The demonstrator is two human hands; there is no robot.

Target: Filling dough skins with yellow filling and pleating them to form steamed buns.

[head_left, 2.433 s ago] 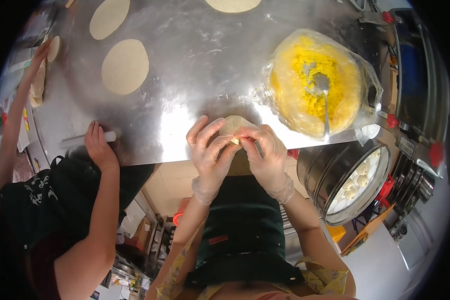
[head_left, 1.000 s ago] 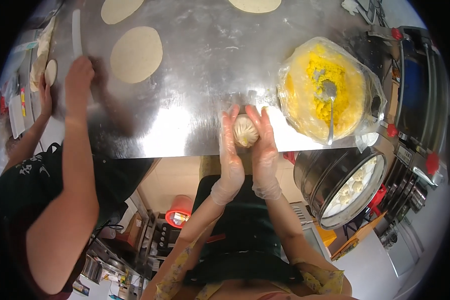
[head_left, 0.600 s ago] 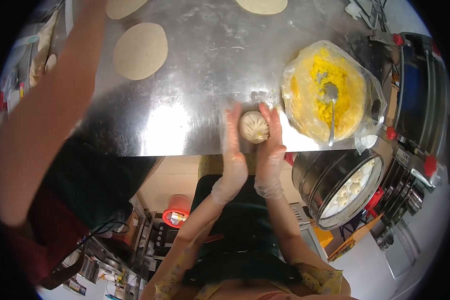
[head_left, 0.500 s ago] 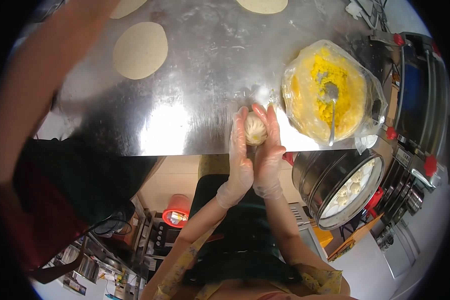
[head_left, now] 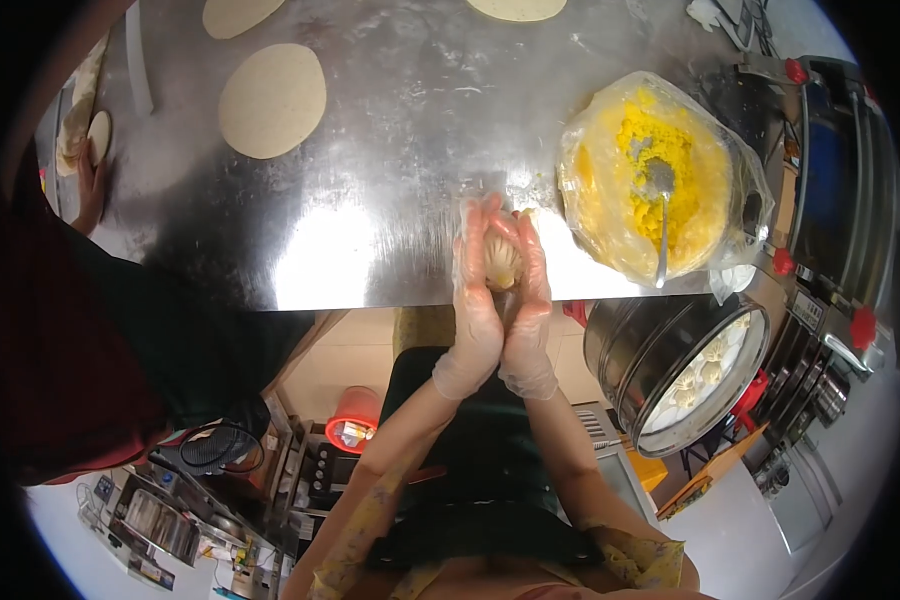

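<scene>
A pleated round bun [head_left: 503, 262] sits cupped between my two hands at the near edge of the steel table [head_left: 400, 200]. My left hand [head_left: 478, 310], in a clear plastic glove, presses along its left side. On the other side my right hand [head_left: 532, 310], gloved the same way, closes round it with the fingertips curling over the far end. Pleats and a yellowish spot show on top of the bun. Right of my hands lies a clear plastic bag [head_left: 585, 215] holding yellow crumbly filling [head_left: 682, 210], with a metal spoon [head_left: 662, 240] stuck in it.
Flat dough rounds [head_left: 273, 100] lie on the table's far left side. A round metal steamer [head_left: 620, 375] with several pleated buns [head_left: 710, 372] stands below the table edge at right. A co-worker in dark clothes [head_left: 190, 330] stands at left, one hand [head_left: 90, 195] by a dough disc.
My hands have drawn slightly left, and the right fingertips now curl over the bun's far end. The co-worker's arm has swung back from over the table to the left side.
</scene>
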